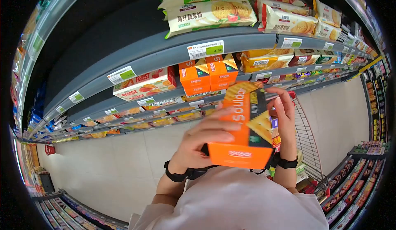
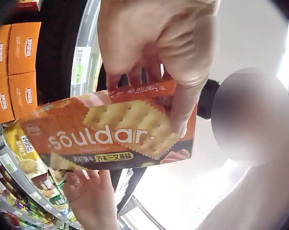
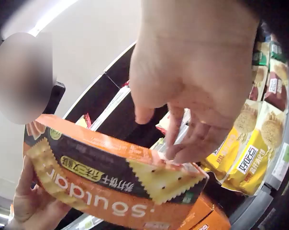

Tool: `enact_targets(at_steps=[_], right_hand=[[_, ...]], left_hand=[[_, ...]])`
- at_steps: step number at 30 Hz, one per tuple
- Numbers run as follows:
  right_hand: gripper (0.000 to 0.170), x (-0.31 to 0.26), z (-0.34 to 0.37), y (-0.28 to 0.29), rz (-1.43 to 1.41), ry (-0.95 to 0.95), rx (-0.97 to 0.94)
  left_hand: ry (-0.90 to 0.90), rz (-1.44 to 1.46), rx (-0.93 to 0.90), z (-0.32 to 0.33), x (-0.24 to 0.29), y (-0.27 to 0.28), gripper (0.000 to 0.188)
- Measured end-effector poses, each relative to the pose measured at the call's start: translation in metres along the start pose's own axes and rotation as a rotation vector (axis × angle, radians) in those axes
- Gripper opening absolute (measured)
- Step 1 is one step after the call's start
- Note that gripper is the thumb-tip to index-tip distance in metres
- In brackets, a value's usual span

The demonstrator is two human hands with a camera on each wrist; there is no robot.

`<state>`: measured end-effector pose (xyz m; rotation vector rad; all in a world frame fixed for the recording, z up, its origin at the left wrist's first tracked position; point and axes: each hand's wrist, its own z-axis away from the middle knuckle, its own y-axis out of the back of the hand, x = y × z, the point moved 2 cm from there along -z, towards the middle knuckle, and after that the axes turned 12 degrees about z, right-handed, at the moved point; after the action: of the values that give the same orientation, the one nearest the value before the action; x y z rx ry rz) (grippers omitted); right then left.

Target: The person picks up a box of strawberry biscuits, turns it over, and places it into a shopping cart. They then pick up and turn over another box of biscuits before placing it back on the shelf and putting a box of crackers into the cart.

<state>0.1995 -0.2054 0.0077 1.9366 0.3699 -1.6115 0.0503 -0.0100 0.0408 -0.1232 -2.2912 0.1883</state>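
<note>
An orange and black box of crackers (image 1: 243,127), marked "souldar", is tilted in front of the person's chest. My left hand (image 1: 206,137) grips it; in the left wrist view its thumb (image 2: 184,112) lies across the printed front, and the other fingers are partly hidden behind the box. On the opposite side is my right hand (image 1: 284,112), with fingertips (image 3: 180,154) right at the box's edge and its thumb (image 3: 144,114) apart from it.
Similar orange boxes (image 1: 196,77) stand on the shelf ahead, beside red and white biscuit boxes (image 1: 146,83). Bagged biscuits (image 1: 210,11) lie on the shelf above. A wire shopping cart (image 1: 305,135) holding goods stands at the right. More shelves (image 1: 350,184) are behind it.
</note>
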Motion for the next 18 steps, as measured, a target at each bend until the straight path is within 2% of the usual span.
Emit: enact_targets(at_steps=[1,3,6,9,10,12,15,17,18], right_hand=[[0.042,0.000,0.000,0.001,0.011,-0.165,0.086],[0.043,-0.001,-0.002,0.000,0.112,-0.126,0.078],[0.047,0.020,0.001,-0.003,-0.192,-0.191,-0.016],[0.048,0.027,-0.002,-0.001,-0.144,-0.155,0.044],[0.047,0.019,0.000,-0.001,-0.219,-0.227,0.083],[0.047,0.023,0.000,0.004,-0.215,-0.241,0.046],[0.047,0.023,0.005,0.005,-0.228,-0.288,0.029],[0.046,0.029,0.009,0.004,-0.682,-0.360,0.030],[0.046,0.017,0.010,0.000,-0.759,-0.356,0.012]], left_hand=[[-0.016,-0.074,-0.092,-0.003,0.001,-0.006,0.047],[-0.018,-0.092,-0.069,-0.006,-0.007,-0.017,0.040],[0.054,-0.107,-0.025,-0.014,-0.010,-0.022,0.046],[0.089,-0.051,0.010,-0.021,-0.005,-0.021,0.049],[0.090,-0.051,0.010,-0.021,-0.004,-0.020,0.049],[0.116,-0.136,-0.201,-0.020,-0.005,-0.023,0.047],[0.096,-0.118,-0.211,-0.018,-0.015,-0.032,0.047],[0.131,-0.140,-0.240,-0.017,-0.022,-0.038,0.048],[0.125,-0.147,-0.286,-0.015,-0.027,-0.042,0.049]])
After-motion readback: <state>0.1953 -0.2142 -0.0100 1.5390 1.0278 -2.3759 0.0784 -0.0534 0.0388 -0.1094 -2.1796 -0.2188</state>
